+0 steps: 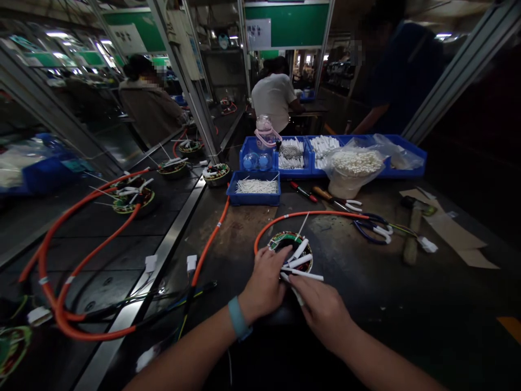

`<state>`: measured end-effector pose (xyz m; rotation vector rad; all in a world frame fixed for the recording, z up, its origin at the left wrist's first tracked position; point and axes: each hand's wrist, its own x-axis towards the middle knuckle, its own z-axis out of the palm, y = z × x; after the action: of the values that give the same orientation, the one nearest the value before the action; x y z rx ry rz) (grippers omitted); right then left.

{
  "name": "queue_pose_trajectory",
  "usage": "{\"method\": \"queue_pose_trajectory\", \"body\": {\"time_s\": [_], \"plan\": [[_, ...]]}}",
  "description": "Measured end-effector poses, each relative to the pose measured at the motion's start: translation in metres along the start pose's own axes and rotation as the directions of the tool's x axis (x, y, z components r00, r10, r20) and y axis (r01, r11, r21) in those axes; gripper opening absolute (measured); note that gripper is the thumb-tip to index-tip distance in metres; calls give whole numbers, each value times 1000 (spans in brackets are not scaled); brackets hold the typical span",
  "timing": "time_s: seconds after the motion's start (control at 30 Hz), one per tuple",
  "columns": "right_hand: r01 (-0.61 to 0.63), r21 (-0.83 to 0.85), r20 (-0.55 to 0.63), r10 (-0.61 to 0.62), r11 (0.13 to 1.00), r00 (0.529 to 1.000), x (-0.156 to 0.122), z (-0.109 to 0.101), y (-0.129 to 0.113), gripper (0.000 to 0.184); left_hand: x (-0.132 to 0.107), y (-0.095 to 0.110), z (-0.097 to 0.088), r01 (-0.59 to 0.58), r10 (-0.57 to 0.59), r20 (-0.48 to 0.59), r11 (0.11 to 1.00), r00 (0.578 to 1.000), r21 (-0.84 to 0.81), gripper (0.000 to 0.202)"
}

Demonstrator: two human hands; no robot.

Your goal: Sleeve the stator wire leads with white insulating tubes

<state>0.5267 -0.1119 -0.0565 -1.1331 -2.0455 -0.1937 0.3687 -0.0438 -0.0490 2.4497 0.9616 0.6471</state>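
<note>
A round wound motor stator (306,266) lies on the bench in front of me, with red and green windings and several white tube sleeves (300,262) sticking out of it. My left hand (266,279) grips its near left side, fingers bent over the rim. At the near right edge, my right hand (321,307) has its fingers closed on a white sleeve (299,297), mostly hidden by the hand. A thin white tie (302,227) stands up from the far rim. From the stator an orange cable (280,217) curves away to the right.
Behind the stator are a blue tray (254,200) of white ties, blue bins (293,172) of sleeves and a bagged tub (345,184). Pliers (340,203), scissors (368,231) and a hammer (413,233) lie rightward. Other stators (140,205) and orange cables occupy the left. People work beyond.
</note>
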Motion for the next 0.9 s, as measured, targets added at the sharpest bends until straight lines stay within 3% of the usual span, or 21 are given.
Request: {"method": "queue_pose_trajectory", "body": {"time_s": [0.13, 0.27, 0.33, 0.43, 0.63, 0.7, 0.8, 0.9], "plan": [[90, -142, -14, -93, 986, 996, 3, 4, 2, 31, 0, 0, 7, 16, -16, -30, 1000, 999, -3, 72], [125, -203, 21, -124, 971, 992, -2, 4, 13, 27, 0, -1, -9, 10, -3, 76, 996, 997, -90, 70], [105, -214, 28, -102, 971, 994, -6, 5, 19, 27, 1, -2, -16, 7, 11, 124, 989, 992, -148, 64], [33, -222, -4, -35, 975, 999, -11, 8, 25, 27, 4, -4, -18, 59, -42, 101, 984, 994, -167, 45], [-25, -118, 71, 34, 993, 997, -21, -8, 29, 30, 10, 3, -12, 149, -141, 59, 973, 988, -178, 38], [-152, -51, 45, 154, 987, 987, -28, -15, 30, 26, 11, 6, -13, 175, -168, 56, 970, 984, -169, 37], [-370, 120, -29, 375, 921, 926, -33, -20, 31, 27, 11, 7, -13, 197, -194, 34, 969, 980, -148, 37], [-373, 265, -8, 389, 889, 921, -34, -19, 28, 27, 10, 8, -12, 193, -191, 32, 971, 981, -139, 40]]}}
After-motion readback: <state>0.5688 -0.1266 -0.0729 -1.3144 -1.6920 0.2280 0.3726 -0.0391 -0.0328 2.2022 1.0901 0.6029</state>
